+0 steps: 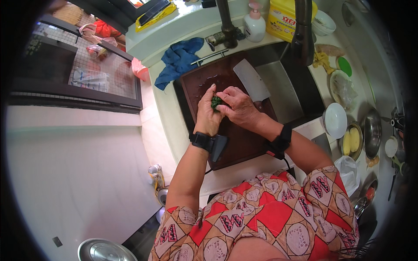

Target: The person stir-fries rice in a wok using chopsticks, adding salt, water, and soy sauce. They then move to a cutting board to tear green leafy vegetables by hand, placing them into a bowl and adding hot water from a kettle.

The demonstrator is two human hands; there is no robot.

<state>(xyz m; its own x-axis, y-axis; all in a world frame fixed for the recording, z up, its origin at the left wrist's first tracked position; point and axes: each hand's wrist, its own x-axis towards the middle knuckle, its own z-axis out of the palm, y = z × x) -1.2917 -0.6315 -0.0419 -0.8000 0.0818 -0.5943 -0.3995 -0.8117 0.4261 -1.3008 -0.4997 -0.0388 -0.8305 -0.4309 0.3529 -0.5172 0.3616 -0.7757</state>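
My left hand (208, 112) cups a small clump of chopped green herbs or leafy greens (216, 103) above a dark brown cutting board (235, 143). The fingertips of my right hand (238, 106) press into the same clump from the other side. Just beyond my right hand a cleaver (250, 81) lies flat on the board, its handle partly hidden by my forearm. Wet spots show on the board near its far end. The board rests across part of a steel sink (281, 86).
A dark faucet (227, 29) rises behind the board, beside a blue cloth (179, 58), a pump bottle (254, 26) and a yellow jug (281, 19). To the right stand a white bowl (335, 120), a metal dish with peeled yellow pieces (352, 140) and a clear plastic bag (347, 174).
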